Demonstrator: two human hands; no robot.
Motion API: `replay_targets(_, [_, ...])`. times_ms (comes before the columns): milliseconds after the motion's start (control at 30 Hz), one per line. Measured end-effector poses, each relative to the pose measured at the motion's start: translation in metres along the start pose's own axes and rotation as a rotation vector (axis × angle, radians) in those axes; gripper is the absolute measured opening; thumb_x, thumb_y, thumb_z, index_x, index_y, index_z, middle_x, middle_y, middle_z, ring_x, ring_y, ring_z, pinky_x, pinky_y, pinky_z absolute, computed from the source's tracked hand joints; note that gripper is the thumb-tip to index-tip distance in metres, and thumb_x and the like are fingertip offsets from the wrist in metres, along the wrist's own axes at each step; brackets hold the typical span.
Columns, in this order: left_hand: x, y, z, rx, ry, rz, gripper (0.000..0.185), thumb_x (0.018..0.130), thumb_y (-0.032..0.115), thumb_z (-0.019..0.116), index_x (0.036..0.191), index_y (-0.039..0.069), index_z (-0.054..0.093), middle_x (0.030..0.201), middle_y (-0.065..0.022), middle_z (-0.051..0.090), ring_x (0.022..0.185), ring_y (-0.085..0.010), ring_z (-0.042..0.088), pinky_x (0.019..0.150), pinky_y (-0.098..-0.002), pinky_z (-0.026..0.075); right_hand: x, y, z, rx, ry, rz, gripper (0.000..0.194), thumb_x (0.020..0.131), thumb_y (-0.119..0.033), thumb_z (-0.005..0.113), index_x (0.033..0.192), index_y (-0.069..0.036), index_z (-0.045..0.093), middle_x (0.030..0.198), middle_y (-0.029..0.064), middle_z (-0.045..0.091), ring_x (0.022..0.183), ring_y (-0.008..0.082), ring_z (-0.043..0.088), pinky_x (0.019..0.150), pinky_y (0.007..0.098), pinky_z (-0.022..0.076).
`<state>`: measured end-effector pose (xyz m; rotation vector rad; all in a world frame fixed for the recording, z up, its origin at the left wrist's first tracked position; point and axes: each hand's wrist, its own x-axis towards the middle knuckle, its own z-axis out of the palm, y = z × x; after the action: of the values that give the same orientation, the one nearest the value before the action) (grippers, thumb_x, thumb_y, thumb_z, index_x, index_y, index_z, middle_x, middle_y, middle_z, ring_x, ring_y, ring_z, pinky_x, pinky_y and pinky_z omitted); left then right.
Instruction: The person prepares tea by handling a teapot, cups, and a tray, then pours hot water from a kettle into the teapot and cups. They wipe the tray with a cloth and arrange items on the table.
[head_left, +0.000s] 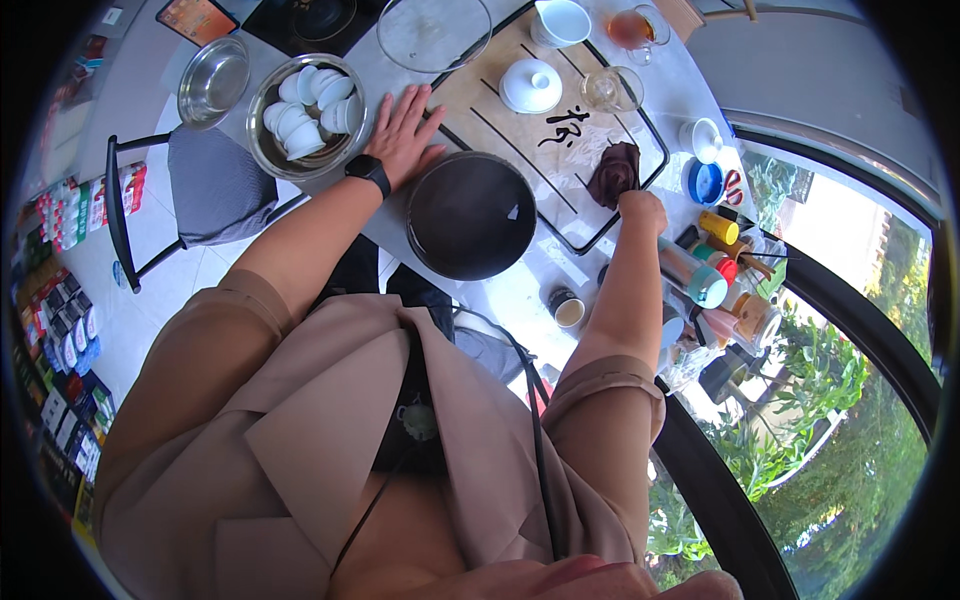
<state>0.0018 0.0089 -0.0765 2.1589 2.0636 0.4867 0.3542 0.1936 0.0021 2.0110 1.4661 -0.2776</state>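
Observation:
My right hand (643, 211) grips a dark brown cloth (616, 174), which lies at the near right corner of a tea tray (517, 135) with a black rim. My left hand (406, 133), with a watch on its wrist, rests flat with fingers apart on the table beside the tray's left edge. Just to its left stands a steel bowl (253, 131) of small white cups (304, 139). A round dark container (471, 217) is close below my left hand. On the tray are a white lidded bowl (530, 86), a white pitcher (560, 24) and a clear glass vessel (611, 88).
An empty steel bowl (214, 82), a phone (196, 21) and a round glass lid (433, 34) lie at the back left. A glass pitcher of tea (630, 30) is behind the tray. Red scissors (733, 187), a bottle (697, 277) and a paper cup (566, 307) are at the right.

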Motion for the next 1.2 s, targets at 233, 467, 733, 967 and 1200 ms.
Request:
replay_targets(233, [0.000, 0.000, 0.000, -0.025, 0.003, -0.003, 0.059, 0.086, 0.036, 0.057, 0.138, 0.013, 0.039, 0.149, -0.0195, 0.022, 0.140, -0.0358, 0.019, 0.110, -0.0582, 0.015, -0.014, 0.003, 0.022, 0.120, 0.009, 0.009, 0.037, 0.080, -0.026, 0.050, 0.106, -0.007, 0.069, 0.115, 0.0144, 0.064, 0.111, 0.0299, 0.059, 0.091, 0.0400, 0.0466])
replay_targets(467, [-0.003, -0.001, 0.000, -0.065, 0.049, -0.001, 0.058, 0.084, 0.037, 0.058, 0.133, 0.008, 0.044, 0.147, -0.0218, 0.026, 0.139, -0.0368, 0.021, 0.111, -0.0568, 0.012, 0.009, -0.003, 0.070, -0.206, -0.163, -0.356, 0.020, 0.078, -0.012, 0.061, 0.094, -0.007, 0.072, 0.098, 0.0175, 0.068, 0.096, 0.0326, 0.065, 0.079, 0.0443, 0.0508])
replay_targets(733, [-0.008, -0.002, 0.020, -0.130, 0.129, 0.000, 0.069, 0.076, 0.034, 0.066, 0.134, 0.006, 0.041, 0.147, -0.0252, 0.024, 0.139, -0.0409, 0.020, 0.109, -0.0616, 0.015, -0.022, -0.033, 0.068, 1.026, -0.764, -0.032, 0.042, 0.088, -0.040, 0.042, 0.068, -0.011, 0.064, 0.050, -0.0019, 0.051, 0.036, 0.0094, 0.037, 0.035, 0.0245, 0.0264])
replay_targets(967, [-0.007, 0.003, 0.025, 0.013, 0.142, -0.022, 0.062, 0.080, 0.046, 0.059, 0.129, 0.008, 0.051, 0.149, -0.0208, 0.025, 0.141, -0.0351, 0.017, 0.112, -0.0582, 0.008, -0.104, -0.017, 0.011, 1.346, -0.213, -0.233, 0.033, 0.093, -0.028, 0.044, 0.087, -0.002, 0.065, 0.063, 0.0003, 0.050, 0.041, 0.0069, 0.039, 0.035, 0.0200, 0.0287])
replay_targets(1200, [-0.007, 0.005, 0.030, -0.005, 0.111, -0.059, 0.068, 0.081, 0.046, 0.058, 0.135, 0.006, 0.045, 0.150, -0.0230, 0.019, 0.142, -0.0387, 0.009, 0.115, -0.0488, 0.006, -0.236, 0.032, 0.001, 1.461, -0.124, -0.367, 0.029, 0.094, -0.027, 0.050, 0.096, 0.000, 0.061, 0.068, 0.0001, 0.052, 0.049, 0.0071, 0.045, 0.041, 0.0197, 0.0336])
